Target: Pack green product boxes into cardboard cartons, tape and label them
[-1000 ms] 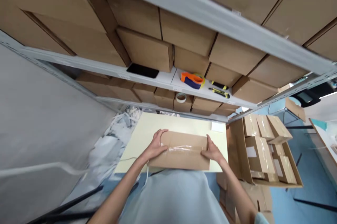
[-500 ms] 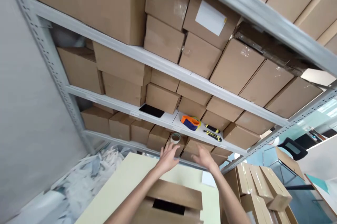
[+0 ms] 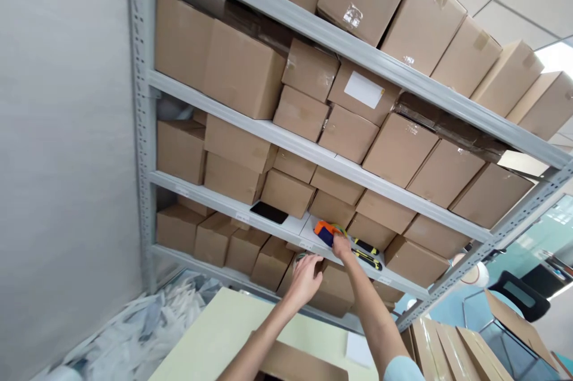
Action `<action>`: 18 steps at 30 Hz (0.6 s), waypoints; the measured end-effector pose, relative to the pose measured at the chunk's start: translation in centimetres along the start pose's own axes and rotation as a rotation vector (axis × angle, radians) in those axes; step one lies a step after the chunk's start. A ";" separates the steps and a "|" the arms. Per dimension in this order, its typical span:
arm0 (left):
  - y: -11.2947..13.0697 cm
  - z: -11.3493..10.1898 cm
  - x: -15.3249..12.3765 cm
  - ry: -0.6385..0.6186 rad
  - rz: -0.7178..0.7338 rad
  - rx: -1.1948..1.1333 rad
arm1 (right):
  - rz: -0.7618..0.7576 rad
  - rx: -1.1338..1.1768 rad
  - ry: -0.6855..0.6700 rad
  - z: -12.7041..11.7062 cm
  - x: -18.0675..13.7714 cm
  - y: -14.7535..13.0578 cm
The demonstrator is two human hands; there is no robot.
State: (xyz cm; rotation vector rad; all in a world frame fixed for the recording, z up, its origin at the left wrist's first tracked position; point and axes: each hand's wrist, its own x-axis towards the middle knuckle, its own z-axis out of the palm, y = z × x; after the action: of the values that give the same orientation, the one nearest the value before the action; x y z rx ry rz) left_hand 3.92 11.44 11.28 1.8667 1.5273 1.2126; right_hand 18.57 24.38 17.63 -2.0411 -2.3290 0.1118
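Note:
My right hand (image 3: 342,246) reaches up to the white shelf board (image 3: 286,226) and touches the orange and blue tape dispenser (image 3: 325,231); its fingers curl on the dispenser's near end. Lower down, my left hand (image 3: 305,273) is at the roll of tape (image 3: 299,257) under the shelf edge, fingers bent over it and hiding most of it. A brown cardboard box (image 3: 301,366) lies on the pale yellow table (image 3: 215,333) below my arms.
A grey metal rack (image 3: 142,130) holds many brown cartons. On the same shelf lie a black phone (image 3: 268,212) and yellow-black utility knives (image 3: 367,252). White packing scraps (image 3: 134,327) pile at lower left. Flat cartons (image 3: 452,345) and a black chair (image 3: 519,294) stand at right.
Both hands left the taped box and rose toward the shelf. The right hand reached the tape dispenser, the left the tape roll. My view tilted upward.

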 end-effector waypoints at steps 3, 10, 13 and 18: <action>-0.4 0.5 -0.9 0.013 -0.017 -0.039 | -0.011 0.019 0.009 0.3 -0.4 0.3; -2.3 0.8 -4.3 0.048 -0.087 -0.158 | -0.053 0.227 0.057 1.7 -5.0 0.9; -3.0 0.3 -7.1 0.094 -0.171 -0.340 | -0.087 0.398 0.045 4.7 -10.8 1.0; -0.5 -0.3 -12.2 0.069 -0.190 -0.502 | -0.125 1.213 0.049 7.9 -21.3 -0.5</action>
State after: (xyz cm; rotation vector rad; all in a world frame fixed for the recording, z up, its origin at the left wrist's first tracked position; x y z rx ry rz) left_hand 3.30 0.08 6.75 1.3381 1.2493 1.4204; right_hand 20.25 3.04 10.10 -1.2189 -1.5934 1.1091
